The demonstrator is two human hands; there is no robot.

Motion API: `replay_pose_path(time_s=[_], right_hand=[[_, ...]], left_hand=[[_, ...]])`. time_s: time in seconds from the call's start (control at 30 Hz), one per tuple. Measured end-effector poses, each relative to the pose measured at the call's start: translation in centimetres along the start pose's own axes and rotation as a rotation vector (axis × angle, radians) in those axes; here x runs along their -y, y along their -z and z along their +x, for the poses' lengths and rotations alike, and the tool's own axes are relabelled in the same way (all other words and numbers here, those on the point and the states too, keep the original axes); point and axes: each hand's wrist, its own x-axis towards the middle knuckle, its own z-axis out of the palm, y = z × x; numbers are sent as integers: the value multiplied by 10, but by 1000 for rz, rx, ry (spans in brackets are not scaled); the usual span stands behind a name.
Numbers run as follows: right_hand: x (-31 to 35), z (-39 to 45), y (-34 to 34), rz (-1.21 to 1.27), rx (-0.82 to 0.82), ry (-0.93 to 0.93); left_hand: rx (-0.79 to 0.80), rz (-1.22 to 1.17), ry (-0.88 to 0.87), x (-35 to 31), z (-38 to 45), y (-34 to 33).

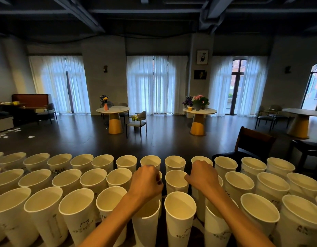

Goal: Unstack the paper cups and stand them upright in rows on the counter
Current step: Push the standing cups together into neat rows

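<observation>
Beyond the dark worktop (195, 227) lay a dim room with round white tables (112, 110) and curtained windows (156, 84). Tall white paper cups (180, 216) stood upright in three rows across the worktop. Left hand (147, 182) and right hand (203, 177) hung curled over the middle row; whether either grip held a cup could not be told.

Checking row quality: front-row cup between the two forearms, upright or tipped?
Upright. The cup stands mouth up, its round rim fully visible, interior empty.
</observation>
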Motion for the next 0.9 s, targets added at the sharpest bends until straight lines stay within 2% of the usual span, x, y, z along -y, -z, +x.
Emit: replay_pose_path(time_s=[0.57, 0.9], right_hand=[[-3, 1, -1, -7, -14, -17], [0, -14, 14, 49, -80, -72]], left_hand=[[36, 69, 18, 2, 1, 4], [-24, 2, 29, 12, -7, 29]])
